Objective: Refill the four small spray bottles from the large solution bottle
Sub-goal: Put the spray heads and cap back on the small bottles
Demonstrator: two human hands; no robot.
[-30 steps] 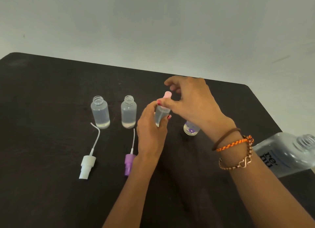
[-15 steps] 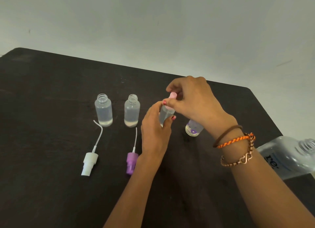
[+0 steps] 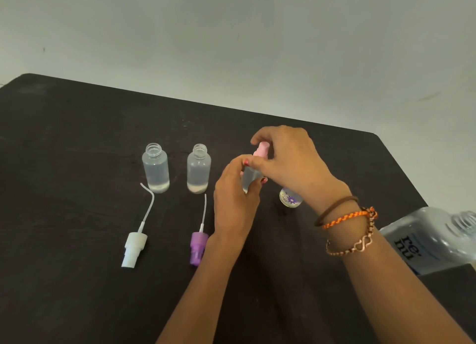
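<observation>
Small bottle point(image 3: 249, 180), mostly hidden by left hand point(image 3: 233, 202) gripping it; right hand point(image 3: 288, 161) fingers pinch its pink cap point(image 3: 260, 150); large bottle point(image 3: 432, 238) cut off at frame edge.

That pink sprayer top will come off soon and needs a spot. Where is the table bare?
Bare: behind the two open bottles, and left of the white sprayer top. Crowded: between the purple sprayer top, both hands and the flowered bottle.

Spray bottles point(image 3: 155, 168) clear glossy plastic (pump heads point(image 3: 134, 249) matt); table point(image 3: 64, 150) dark matt
</observation>
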